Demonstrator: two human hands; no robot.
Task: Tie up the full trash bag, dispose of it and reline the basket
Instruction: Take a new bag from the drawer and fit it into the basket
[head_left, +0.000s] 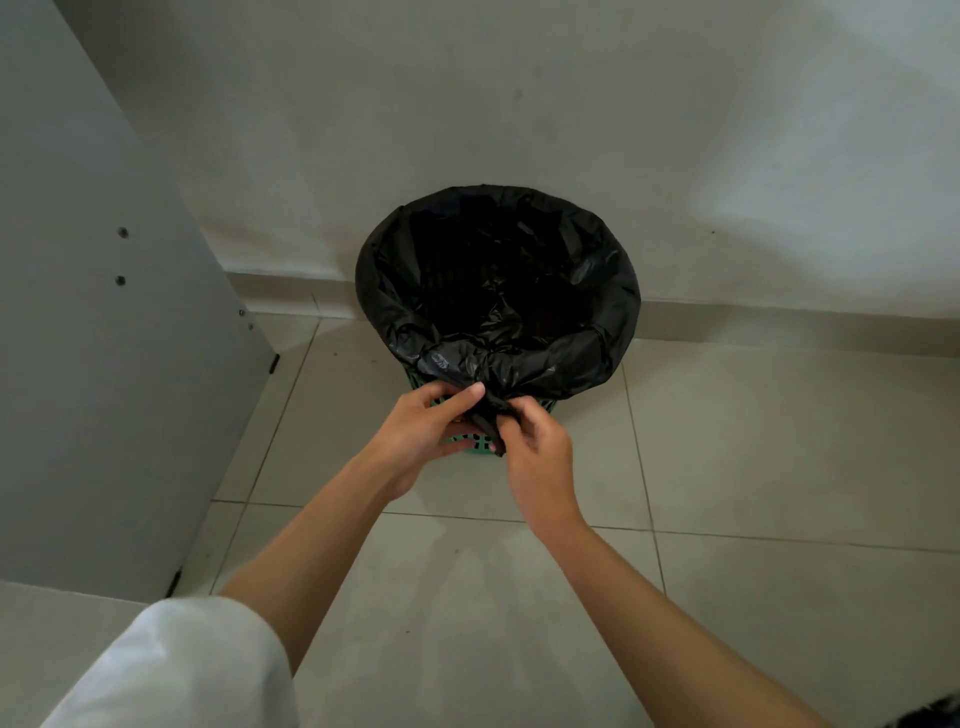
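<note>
While basket (415, 376) stands upright, left hand (422, 432), right hand (540, 460) pinch bag tail (491, 422) (hanging down).

Light is dim, soft and flat, with a grey-green cast. The wall (571, 104) is palest in a broad patch toward the right and greyer at the top right. The grey panel (93, 312) on the left lies in even shade. Faint, blurred shadows spread across the nearer tiles of the floor (779, 467). The inside of the black bag (498, 270) sinks to near black with little detail, and its folded rim carries a weak sheen. Wide-angle bending curves the skirting (779, 327) and tilts the panel's edge. The white sleeve (171, 670) at the lower left looks soft and smeared.
</note>
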